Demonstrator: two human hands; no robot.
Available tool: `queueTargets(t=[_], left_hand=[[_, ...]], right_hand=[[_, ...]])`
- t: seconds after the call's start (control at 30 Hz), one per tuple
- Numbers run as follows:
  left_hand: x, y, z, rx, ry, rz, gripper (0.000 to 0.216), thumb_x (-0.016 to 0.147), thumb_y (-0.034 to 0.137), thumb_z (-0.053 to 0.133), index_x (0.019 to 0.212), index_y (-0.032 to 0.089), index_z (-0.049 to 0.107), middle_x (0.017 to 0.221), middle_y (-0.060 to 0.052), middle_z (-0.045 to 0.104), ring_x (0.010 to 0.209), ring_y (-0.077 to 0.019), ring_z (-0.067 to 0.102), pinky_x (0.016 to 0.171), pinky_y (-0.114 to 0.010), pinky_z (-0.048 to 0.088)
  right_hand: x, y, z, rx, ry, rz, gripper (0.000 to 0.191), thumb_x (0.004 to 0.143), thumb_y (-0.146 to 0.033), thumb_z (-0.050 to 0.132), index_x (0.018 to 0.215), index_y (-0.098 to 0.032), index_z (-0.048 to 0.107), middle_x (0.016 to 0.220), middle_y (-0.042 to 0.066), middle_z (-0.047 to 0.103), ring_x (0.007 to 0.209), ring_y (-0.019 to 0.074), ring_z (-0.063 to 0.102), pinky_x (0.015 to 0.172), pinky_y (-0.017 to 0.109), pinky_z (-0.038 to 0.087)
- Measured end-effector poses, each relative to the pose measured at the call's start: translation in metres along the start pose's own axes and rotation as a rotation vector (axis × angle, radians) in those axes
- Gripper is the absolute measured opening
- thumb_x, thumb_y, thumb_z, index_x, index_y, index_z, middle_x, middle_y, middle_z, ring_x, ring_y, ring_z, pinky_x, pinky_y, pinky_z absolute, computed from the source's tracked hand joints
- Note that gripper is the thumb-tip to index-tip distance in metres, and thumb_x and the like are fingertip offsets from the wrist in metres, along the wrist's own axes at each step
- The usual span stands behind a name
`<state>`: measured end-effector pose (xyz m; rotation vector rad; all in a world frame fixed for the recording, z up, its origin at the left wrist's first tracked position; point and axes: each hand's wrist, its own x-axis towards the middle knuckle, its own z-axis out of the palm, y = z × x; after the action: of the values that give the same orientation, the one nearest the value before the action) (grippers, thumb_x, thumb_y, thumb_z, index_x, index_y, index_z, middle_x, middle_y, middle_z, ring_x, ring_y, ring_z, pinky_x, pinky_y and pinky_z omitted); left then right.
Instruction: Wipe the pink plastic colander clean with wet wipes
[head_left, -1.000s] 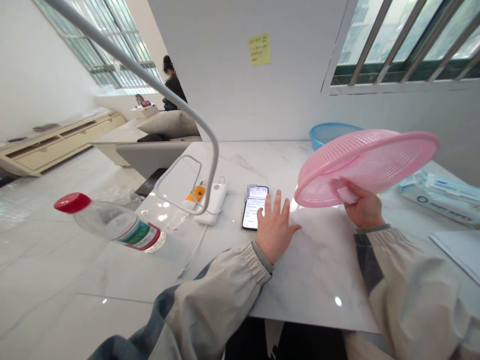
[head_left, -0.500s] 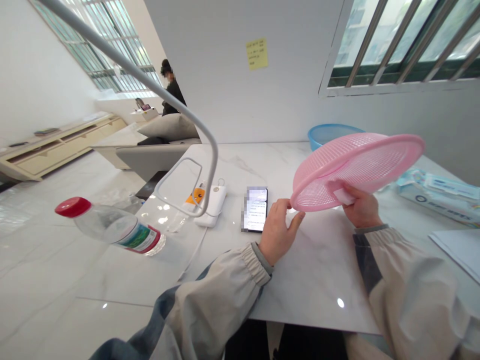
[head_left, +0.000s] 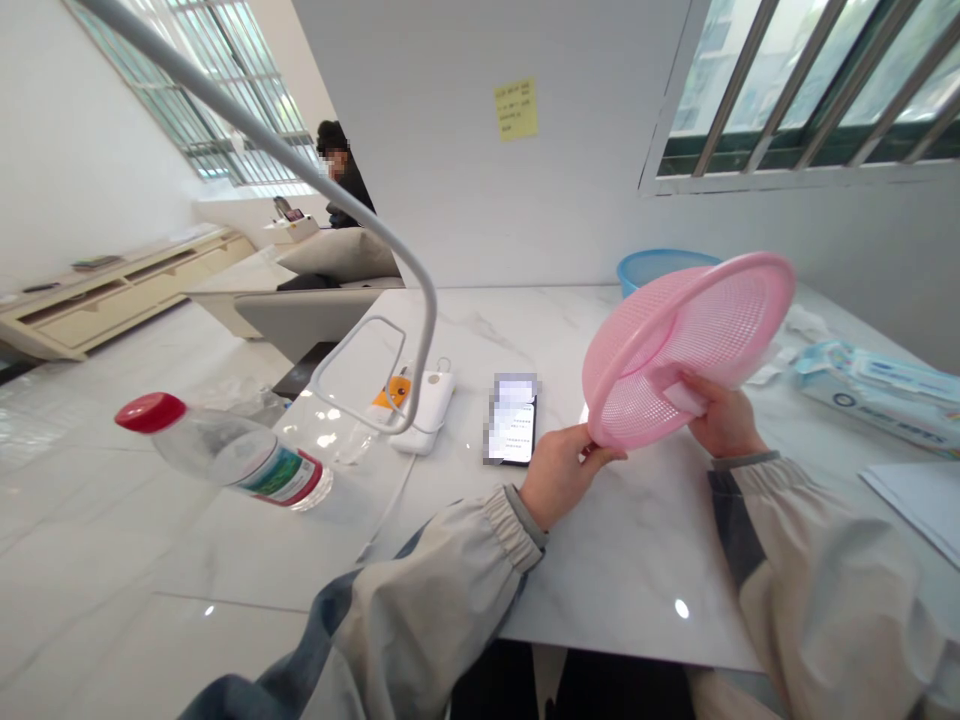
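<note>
A pink plastic mesh basket (head_left: 634, 345) is tilted above the table, its opening turned toward the right. My left hand (head_left: 559, 475) pinches its near rim between thumb and fingers. Inside the basket, my right hand (head_left: 726, 418) holds a folded white wipe (head_left: 685, 396) against the mesh; part of those fingers is hidden behind the wipe. Just left of my left hand lies a phone (head_left: 517, 432) with its screen lit.
Behind the basket stands a blue basin (head_left: 660, 268). A pack of wipes (head_left: 877, 395) and paper sheets (head_left: 919, 505) lie on the right. To the left are a red-capped bottle (head_left: 255, 465), a white power bank (head_left: 431, 420) and a bent grey stand (head_left: 433, 320).
My left hand has closed on the basket's rim. The basket has turned and tipped, its far side swinging left and its opening facing me more. My right hand stays inside with the wipe.
</note>
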<state>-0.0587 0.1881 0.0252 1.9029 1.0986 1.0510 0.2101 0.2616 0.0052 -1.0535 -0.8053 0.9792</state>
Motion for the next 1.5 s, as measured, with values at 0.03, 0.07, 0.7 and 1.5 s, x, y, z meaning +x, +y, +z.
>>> queueTargets(t=[0.03,0.07,0.7,1.5], left_hand=[[0.000,0.000,0.000,0.004,-0.012,-0.003,0.021,0.092,0.040,0.084,0.089,0.019,0.081,0.078,-0.001,0.076,0.069,-0.0147,0.063,0.071,-0.027,0.048],[0.000,0.000,0.001,0.007,-0.021,-0.007,0.020,0.091,0.039,0.086,0.088,0.020,0.082,0.077,-0.001,0.077,0.068,-0.0145,0.064,0.071,-0.027,0.048],[0.003,0.005,-0.001,0.024,-0.021,-0.099,0.030,0.093,0.043,0.083,0.076,0.018,0.081,0.072,-0.003,0.077,0.068,-0.0177,0.070,0.071,-0.030,0.050],[0.002,0.005,0.000,0.115,-0.038,-0.075,0.032,0.096,0.046,0.078,0.078,0.019,0.078,0.075,-0.004,0.078,0.068,-0.0181,0.070,0.072,-0.030,0.051]], right_hand=[[-0.001,0.001,0.002,0.023,0.017,0.007,0.028,0.069,-0.029,0.089,0.095,-0.027,0.081,0.120,0.007,0.080,0.125,0.0382,0.072,0.102,0.051,0.067],[-0.002,0.002,0.004,0.045,0.029,0.015,0.031,0.068,-0.030,0.090,0.098,-0.027,0.082,0.124,0.006,0.079,0.126,0.0375,0.072,0.104,0.050,0.066],[-0.012,0.001,0.012,0.013,-0.204,0.179,0.050,0.063,-0.032,0.099,0.111,-0.031,0.083,0.129,0.003,0.078,0.128,0.0327,0.072,0.108,0.044,0.064],[-0.019,-0.007,0.021,-0.001,-0.203,0.247,0.049,0.064,-0.035,0.099,0.111,-0.029,0.083,0.131,0.004,0.077,0.127,0.0307,0.071,0.108,0.044,0.064]])
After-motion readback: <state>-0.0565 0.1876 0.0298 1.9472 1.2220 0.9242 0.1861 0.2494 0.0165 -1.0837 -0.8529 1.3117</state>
